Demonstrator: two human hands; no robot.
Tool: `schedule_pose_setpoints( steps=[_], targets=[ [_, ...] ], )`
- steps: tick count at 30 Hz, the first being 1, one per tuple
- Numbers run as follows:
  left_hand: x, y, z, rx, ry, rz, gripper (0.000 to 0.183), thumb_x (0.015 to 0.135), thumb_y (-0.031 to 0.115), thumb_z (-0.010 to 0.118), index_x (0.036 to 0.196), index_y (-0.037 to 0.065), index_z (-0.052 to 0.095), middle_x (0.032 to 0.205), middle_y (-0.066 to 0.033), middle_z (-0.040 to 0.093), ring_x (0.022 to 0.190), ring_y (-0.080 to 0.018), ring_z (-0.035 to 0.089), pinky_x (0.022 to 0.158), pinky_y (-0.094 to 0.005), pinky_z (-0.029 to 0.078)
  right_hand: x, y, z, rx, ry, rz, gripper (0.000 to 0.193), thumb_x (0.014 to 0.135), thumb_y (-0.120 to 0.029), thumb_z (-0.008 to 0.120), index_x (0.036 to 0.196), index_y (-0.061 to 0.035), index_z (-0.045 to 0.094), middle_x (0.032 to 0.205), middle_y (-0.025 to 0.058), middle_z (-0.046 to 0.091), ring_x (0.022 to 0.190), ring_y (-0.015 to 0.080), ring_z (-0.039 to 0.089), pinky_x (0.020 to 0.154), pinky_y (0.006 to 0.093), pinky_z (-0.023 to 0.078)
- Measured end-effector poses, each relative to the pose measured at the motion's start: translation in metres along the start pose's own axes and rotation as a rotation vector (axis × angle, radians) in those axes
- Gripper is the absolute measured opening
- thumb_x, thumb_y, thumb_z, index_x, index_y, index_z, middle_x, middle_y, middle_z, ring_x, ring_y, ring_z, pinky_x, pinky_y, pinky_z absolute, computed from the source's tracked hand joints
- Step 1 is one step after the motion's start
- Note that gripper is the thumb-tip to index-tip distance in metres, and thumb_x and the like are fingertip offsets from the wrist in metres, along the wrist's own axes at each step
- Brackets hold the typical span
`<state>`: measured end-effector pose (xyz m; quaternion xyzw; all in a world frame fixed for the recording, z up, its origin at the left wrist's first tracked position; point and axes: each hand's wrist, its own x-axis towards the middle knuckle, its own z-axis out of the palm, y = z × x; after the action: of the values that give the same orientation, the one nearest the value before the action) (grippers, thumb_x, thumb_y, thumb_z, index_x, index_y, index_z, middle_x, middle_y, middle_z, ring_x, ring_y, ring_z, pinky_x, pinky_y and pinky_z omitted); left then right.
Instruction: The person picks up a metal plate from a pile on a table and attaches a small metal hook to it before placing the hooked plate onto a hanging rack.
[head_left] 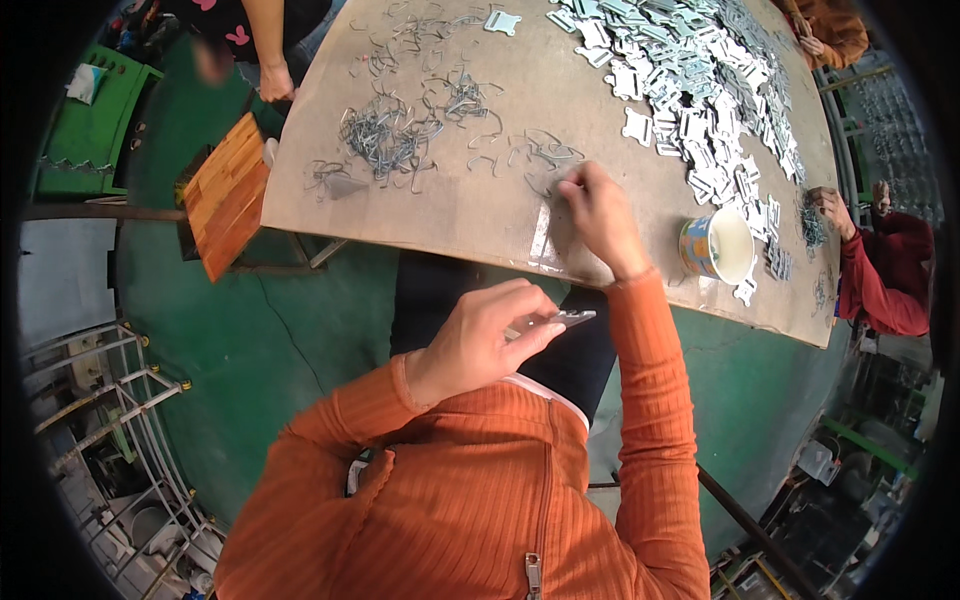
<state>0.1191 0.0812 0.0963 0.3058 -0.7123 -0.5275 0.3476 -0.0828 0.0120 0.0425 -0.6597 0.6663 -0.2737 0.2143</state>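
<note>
My left hand [478,335] is raised in front of the table edge, its fingers and thumb closed on a flat metal plate [574,318]. The plate's free end sticks out to the right past the fingertips. On the tabletop, my right hand [606,222] is curled with the fingertips drawn together, slightly blurred. It is beside a small group of bent wire hooks [552,150]; what it pinches, if anything, cannot be made out. A larger tangled heap of wire hooks [385,138] lies to the left. Many slotted metal plates [690,100] are spread in a big pile at the right.
A paper tub [732,246] stands near the table's [430,215] front right. Another person's hand [832,208] works at the right edge; another arm [268,45] is at the far left. A wooden stool [228,195] and a metal rack [130,400] stand on the left.
</note>
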Motion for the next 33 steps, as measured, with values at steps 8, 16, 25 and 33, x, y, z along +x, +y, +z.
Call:
schedule_pose_setpoints(
  steps=[8,16,25,33],
  targets=[
    [-0.001,0.001,0.009,0.022,0.065,0.031,0.010,0.077,-0.004,0.069,0.084,-0.003,0.062,0.077,-0.0084,0.061,0.063,-0.0132,0.061,0.054,-0.0245,0.049,-0.104,-0.089,-0.071,1.122,0.106,0.323,0.020,0.086,0.001,0.061,0.099,-0.0032,0.046,0.083,0.0104,0.062,0.067,0.0129,0.061,0.050,0.0206,0.048],
    [0.006,0.009,0.016,0.094,0.055,0.095,0.013,0.074,-0.004,0.071,0.083,-0.002,0.062,0.076,-0.0088,0.061,0.063,-0.0141,0.060,0.055,-0.0253,0.048,-0.130,-0.096,-0.063,1.127,0.293,0.352,0.017,0.086,0.006,0.061,0.092,-0.0022,0.046,0.086,0.0115,0.062,0.068,0.0126,0.062,0.061,0.0231,0.054],
    [0.021,0.001,0.027,0.111,-0.033,0.279,0.012,0.075,-0.002,0.068,0.085,-0.002,0.061,0.080,-0.0109,0.062,0.068,-0.0226,0.061,0.059,-0.0297,0.048,-0.138,-0.088,-0.051,0.753,0.555,0.016,0.021,0.084,0.011,0.059,0.084,-0.0017,0.043,0.088,0.0140,0.061,0.070,0.0148,0.062,0.064,0.0246,0.053],
    [0.171,-0.073,0.020,0.393,-0.060,0.172,0.020,0.084,0.020,0.066,0.092,0.002,0.066,0.089,-0.0127,0.062,0.080,-0.0265,0.061,0.072,-0.0337,0.049,-0.154,-0.077,-0.052,0.560,0.660,-0.143,0.022,0.080,0.010,0.065,0.078,-0.0013,0.047,0.088,0.0188,0.064,0.070,0.0186,0.066,0.061,0.0253,0.054]
  ],
)
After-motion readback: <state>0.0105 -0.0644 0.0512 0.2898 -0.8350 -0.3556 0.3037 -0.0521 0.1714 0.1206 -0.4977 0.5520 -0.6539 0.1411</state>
